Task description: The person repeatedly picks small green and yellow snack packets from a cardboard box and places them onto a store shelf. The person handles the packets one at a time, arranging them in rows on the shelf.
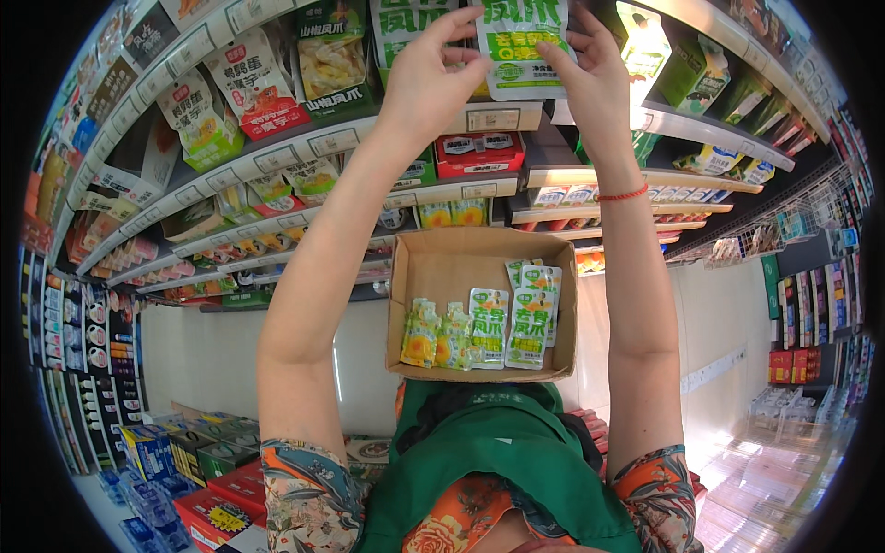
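Observation:
My right hand (596, 76) grips a green-and-white snack pouch (527, 79) at the top of the view, its thumb lying across the pouch's front. Fingers spread, my left hand (435, 76) is at the pouch's left edge; whether it grips that edge I cannot tell. Behind the hands, a similar green-and-white pouch (409, 21) stands on the shelf. An open cardboard box (442, 266) is in front of my waist. Inside it lie green-and-white chicken-feet pouches (529, 328) on the right and two yellow-green packets (420, 335) at lower left.
Shelf boards (297, 155) with price-label strips curve across the front, holding pouches and display cartons such as a red carton (478, 153). Cartons of goods (225, 508) are stacked at lower left. Wire baskets (795, 214) hang at the right, and pale floor (228, 359) shows below the shelves.

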`<move>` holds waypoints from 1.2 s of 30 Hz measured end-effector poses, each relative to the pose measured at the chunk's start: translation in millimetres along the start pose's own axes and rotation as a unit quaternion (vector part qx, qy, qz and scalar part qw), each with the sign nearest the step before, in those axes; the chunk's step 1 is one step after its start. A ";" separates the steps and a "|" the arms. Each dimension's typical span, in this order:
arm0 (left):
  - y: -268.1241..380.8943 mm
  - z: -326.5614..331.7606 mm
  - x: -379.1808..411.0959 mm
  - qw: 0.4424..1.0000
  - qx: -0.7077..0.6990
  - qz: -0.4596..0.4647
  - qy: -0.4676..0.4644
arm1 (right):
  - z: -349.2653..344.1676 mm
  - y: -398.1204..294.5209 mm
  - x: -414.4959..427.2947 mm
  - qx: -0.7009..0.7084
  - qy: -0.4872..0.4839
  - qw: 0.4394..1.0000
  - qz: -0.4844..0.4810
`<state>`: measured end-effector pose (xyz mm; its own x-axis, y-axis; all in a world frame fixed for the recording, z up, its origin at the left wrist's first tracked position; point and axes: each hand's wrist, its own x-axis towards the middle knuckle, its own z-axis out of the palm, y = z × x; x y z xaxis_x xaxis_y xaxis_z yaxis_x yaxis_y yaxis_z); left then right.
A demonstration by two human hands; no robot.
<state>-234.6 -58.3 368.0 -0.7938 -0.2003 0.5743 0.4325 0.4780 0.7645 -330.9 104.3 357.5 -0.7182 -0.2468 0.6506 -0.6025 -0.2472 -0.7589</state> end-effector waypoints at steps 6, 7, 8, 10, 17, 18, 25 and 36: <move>-1.5 1.6 2.4 0.997 0.074 -0.009 0.004 | 13.8 10.7 13.7 0.037 0.027 0.999 0.002; -0.6 0.3 5.3 0.997 0.073 -0.006 0.007 | 15.8 3.4 15.7 0.067 0.013 0.997 0.020; -0.7 -0.7 7.9 0.997 0.072 -0.003 0.010 | 16.9 -3.1 17.1 0.096 -0.001 0.995 0.038; -2.4 -1.9 13.1 0.996 0.084 0.003 0.029 | 14.9 -13.9 17.7 0.037 -0.012 0.999 0.030; -16.2 6.4 34.8 0.993 0.041 0.072 0.083 | -7.6 17.2 30.2 -0.154 0.016 0.987 -0.045; -17.9 7.9 35.3 0.993 0.053 0.069 0.084 | -8.0 20.4 31.4 -0.150 0.023 0.987 -0.049; -18.2 6.7 30.7 0.982 0.149 0.092 0.073 | -13.0 13.9 24.2 -0.268 0.013 0.963 -0.007; -14.3 -3.3 32.7 0.967 0.235 0.090 0.035 | -18.6 4.0 23.8 -0.344 -0.013 0.939 -0.014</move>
<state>-265.3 -74.5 376.8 -0.6853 -0.1270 0.7171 0.3065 0.8429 0.4422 -356.9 114.9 369.3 -0.6956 -0.2744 0.6640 -0.7095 0.4079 -0.5747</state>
